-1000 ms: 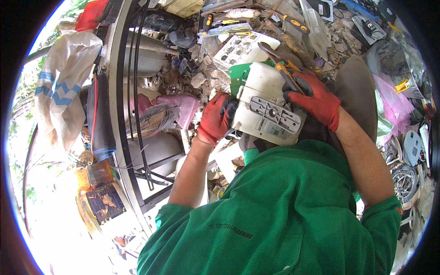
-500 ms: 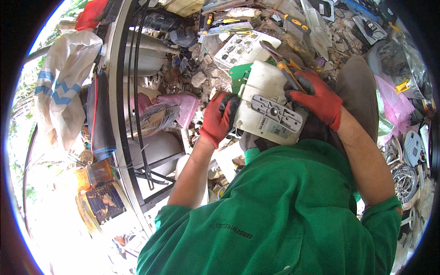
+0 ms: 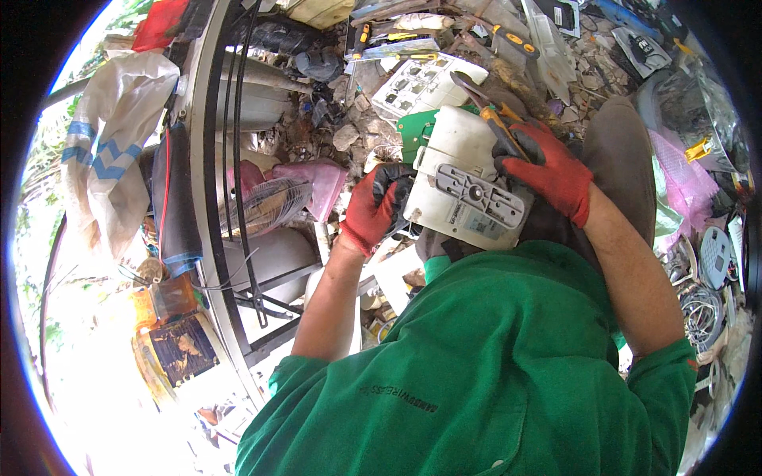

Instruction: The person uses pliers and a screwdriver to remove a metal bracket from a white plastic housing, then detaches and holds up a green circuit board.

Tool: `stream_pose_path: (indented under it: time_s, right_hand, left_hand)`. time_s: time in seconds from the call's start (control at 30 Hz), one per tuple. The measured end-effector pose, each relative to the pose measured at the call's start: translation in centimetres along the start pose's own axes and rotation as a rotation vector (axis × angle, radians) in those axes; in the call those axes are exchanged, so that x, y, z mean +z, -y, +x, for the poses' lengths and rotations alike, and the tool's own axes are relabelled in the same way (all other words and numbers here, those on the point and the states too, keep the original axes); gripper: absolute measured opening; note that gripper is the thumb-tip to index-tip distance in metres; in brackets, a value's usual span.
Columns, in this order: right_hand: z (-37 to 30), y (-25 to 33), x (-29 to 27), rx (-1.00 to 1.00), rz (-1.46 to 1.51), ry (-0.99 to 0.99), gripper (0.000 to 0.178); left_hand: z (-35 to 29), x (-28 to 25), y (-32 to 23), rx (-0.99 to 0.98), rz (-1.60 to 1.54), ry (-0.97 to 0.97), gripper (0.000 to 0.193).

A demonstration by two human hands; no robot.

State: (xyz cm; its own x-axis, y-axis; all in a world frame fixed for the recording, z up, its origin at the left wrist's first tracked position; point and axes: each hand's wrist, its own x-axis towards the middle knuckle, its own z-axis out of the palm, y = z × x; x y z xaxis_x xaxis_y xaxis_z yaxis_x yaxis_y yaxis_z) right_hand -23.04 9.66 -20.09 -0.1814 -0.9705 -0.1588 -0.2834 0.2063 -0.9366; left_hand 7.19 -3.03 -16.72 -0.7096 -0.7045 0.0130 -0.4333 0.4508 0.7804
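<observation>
I see a green short-sleeved shirt with a line of small dark lettering across its front. My left hand (image 3: 377,208) wears a red glove with black fingertips; my right hand (image 3: 548,170) wears a matching red glove. Both forearms are uncovered.

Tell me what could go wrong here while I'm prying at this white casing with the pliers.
The pliers in the right hand point toward the left hand gripping the white casing; a slip could jab those fingers. The casing seems to rest only on the lap, so it may twist. Freed parts could vanish into the scrap pile ahead.
</observation>
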Motion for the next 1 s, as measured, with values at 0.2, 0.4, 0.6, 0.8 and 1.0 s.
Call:
stream_pose_path:
  time_s: [0.2,0.4,0.6,0.8,1.0]
  right_hand:
    - [0.1,-0.7,-0.2,-0.001,-0.034,0.024,0.079]
    - [0.2,-1.4,0.0,-0.024,-0.006,0.012,0.079]
    - [0.0,0.0,-0.1,-0.023,-0.011,0.015,0.077]
    - [-0.2,-0.3,0.3,-0.033,-0.064,-0.032,0.076]
    - [-0.4,-0.3,-0.1,-0.023,-0.056,-0.029,0.075]
  left_hand:
    - [0.8,0.8,0.5,0.102,0.177,-0.02,0.018]
    - [0.5,1.2,1.3,-0.015,0.09,-0.048,0.018]
    - [0.1,1.9,-0.1,-0.058,0.055,-0.164,0.018]
    - [0.1,2.4,0.2,-0.197,-0.227,-0.211,0.016]
    - [0.4,3.3,-0.4,-0.226,-0.321,-0.206,0.015]
